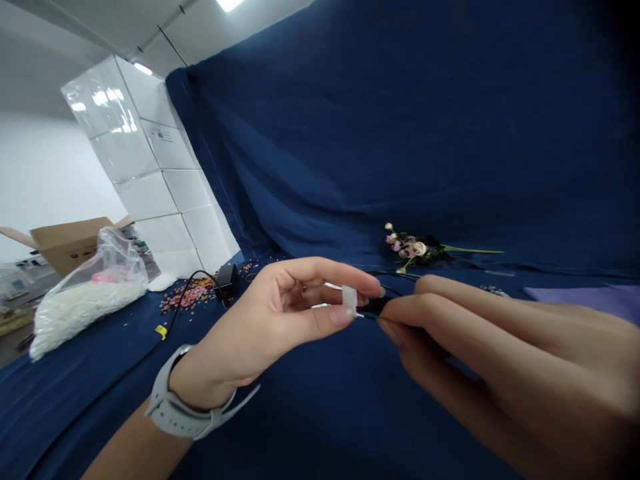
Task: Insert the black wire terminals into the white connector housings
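Near the middle of the frame I see a small white ribbed piece [349, 301], with a narrow black piece [373, 305] just to its right; whether the two are joined, I can't tell from here. The left hand [295, 313] pinches the white piece between thumb and fingertips, its fingers curved round an open gap. The right hand [475, 340], blurred and large at the lower right, grasps the black piece between its thumb and fingers. Thin dark cords [393, 289] show behind the fingertips, between the two hands. A pale grey watch strap [187, 415] circles the left wrist, its loose end sticking out.

Left of that hand, a black adapter [227, 281] sits on the dark blue cloth [320, 413], beside a scatter of pink, orange and yellow bits [193, 295]. A black cable [113, 387] with a yellow tag [161, 332] runs down to the lower left corner. At the left, a clear bag [90, 303] of white stuff, something pink inside, slumps before an open cardboard box [75, 243]. White boxes [163, 167] rise in a stack at the upper left.

Beyond the right hand, a spray of pink and cream flowers [413, 249] lies on its side, and a purple sheet [590, 299] shows at the right edge.
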Available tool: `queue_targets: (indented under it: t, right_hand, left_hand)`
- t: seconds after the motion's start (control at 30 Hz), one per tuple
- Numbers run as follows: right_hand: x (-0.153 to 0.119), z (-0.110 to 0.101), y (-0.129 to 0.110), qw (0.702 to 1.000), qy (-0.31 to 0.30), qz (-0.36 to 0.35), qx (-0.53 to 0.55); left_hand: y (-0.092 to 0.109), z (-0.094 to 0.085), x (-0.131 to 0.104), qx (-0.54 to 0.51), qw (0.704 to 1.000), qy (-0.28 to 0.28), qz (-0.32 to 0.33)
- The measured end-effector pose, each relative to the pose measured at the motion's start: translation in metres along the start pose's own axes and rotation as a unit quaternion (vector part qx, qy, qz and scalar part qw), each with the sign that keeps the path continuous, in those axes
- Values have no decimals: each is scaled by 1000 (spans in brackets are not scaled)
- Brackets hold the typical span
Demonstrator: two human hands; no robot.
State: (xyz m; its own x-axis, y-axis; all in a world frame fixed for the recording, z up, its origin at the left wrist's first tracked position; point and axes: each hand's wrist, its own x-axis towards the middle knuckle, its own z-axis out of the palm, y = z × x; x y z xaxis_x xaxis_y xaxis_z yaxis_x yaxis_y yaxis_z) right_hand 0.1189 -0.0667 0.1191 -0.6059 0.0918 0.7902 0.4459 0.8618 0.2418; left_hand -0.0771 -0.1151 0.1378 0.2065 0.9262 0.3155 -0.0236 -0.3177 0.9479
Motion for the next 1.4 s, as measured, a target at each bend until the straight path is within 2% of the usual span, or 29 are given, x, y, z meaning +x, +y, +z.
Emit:
queue_targets:
  t: [0.07, 0.17, 0.37, 0.47, 0.6, 0.67, 0.73, 0.77, 0.8, 0.87, 0.93, 1.0, 1.1, 1.2, 1.3, 1.4]
  right_hand:
    - [1, -4, -1, 999, -26, -33, -12]
    - [2, -7, -2, 998, -49, -39, -27]
    - [1, 8, -1, 998, 17, -59, -28]
    - [1, 11, 1, 999, 9, -34, 5]
    - [8, -5, 16, 996, -18, 6, 91]
    - [13, -13, 33, 989, 4, 59, 138]
    - [16, -11, 58, 974, 33, 157, 163]
    - [15, -4, 72, 962, 44, 214, 163]
    - [12, 7, 86, 954, 22, 257, 153]
    - [0, 38, 114, 944, -70, 290, 138]
    - [-18, 77, 135, 927, -185, 298, 131]
    - [-36, 113, 148, 906, -268, 300, 128]
    - [-52, 150, 157, 876, -350, 311, 122]
    - [-55, 165, 162, 853, -394, 320, 124]
    - [-52, 171, 166, 838, -417, 324, 137]
    - [-53, 172, 165, 837, -416, 323, 151]
  left_hand:
    - [0, 1, -1, 15, 1000, 0, 6]
    - [2, 4, -3, 38, 999, 13, 6]
    - [6, 8, -5, 74, 996, 41, 12]
    - [3, 6, -3, 52, 998, 26, 16]
    - [-2, -6, 4, 74, 997, 25, 22]
    - [-3, -16, 8, 97, 994, 40, 37]
    - [-2, -27, 11, 120, 989, 53, 63]
    - [-1, -32, 12, 133, 986, 54, 78]
    - [0, -36, 12, 149, 983, 50, 94]
    - [2, -41, 11, 188, 973, 39, 124]
    - [4, -42, 8, 227, 963, 31, 143]
    - [4, -38, 5, 262, 952, 29, 157]
    - [3, -32, 2, 328, 925, 21, 190]
    - [1, -30, 3, 370, 904, 6, 215]
    - [0, -33, 6, 348, 910, 14, 225]
    - [-3, -35, 10, 318, 919, 22, 232]
